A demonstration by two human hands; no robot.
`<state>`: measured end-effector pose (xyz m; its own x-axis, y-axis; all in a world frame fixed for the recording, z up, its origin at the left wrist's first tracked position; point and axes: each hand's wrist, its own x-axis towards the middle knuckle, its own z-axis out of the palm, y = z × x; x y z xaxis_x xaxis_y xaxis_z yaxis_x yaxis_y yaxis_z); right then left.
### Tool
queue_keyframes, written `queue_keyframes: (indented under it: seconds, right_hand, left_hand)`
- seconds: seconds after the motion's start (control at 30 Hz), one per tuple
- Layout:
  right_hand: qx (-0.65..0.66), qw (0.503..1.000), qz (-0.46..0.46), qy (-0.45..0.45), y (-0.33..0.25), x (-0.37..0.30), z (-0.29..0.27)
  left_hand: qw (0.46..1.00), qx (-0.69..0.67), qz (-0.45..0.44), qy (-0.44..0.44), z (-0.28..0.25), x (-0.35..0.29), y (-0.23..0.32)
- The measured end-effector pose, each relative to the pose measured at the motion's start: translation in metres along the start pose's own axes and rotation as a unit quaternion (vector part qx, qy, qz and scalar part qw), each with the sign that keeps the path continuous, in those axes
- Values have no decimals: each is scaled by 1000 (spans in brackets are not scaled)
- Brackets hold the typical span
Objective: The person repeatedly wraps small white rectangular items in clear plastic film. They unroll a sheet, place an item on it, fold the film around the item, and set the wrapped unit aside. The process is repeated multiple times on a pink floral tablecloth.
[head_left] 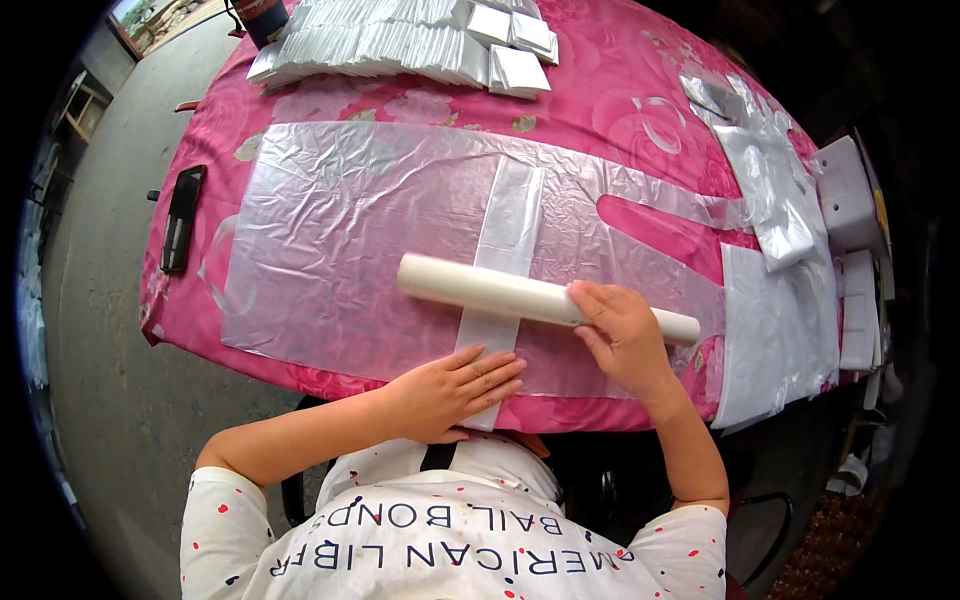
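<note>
Head view: the clear plastic sheet [330, 215] is spread over the pink tablecloth [610, 100], creased in many places, with two narrow strap-like arms at its right end. Across its middle lies a folded white strip [512, 215], whose near end runs past the sheet's near edge. On that end, the left hand [458, 392] rests palm down, fingers stretched out and slightly apart, thumb set away from them. Over the sheet's middle, the right hand [622, 335] pinches a white tube [475, 285] between thumb and fingertips, the other fingers partly hidden; whether the tube touches the film I cannot tell. Because the grip sits toward the tube's right end, its long free end could dip or swing, dragging the strip askew. Should the left palm lift or slide, the strip, seemingly loose, might slip, and the thin film could bunch into fresh folds. To the sheet's right, the silvery bags [780, 330] lie so near its arms that a sideways tug might snag them. Beyond its far edge sit stacked white packets [385, 55].
</note>
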<state>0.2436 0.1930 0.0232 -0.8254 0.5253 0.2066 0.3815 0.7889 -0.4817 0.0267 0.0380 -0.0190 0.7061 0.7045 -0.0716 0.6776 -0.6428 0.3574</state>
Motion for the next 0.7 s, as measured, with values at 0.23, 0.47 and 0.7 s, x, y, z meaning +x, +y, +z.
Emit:
queue_keyframes:
  seconds: [0.23, 0.47, 0.7]
  right_hand:
    - [-7, 995, -99, -13, -14, 30, 25]
    - [-33, 991, -107, 76, 42, 105, 31]
    - [60, 988, -140, -26, 8, 81, 32]
  left_hand:
    - [986, 148, -54, 55, 24, 3, 26]
    - [977, 196, -24, 77, 21, -1, 21]
    - [986, 102, 20, 133, 14, -22, 8]
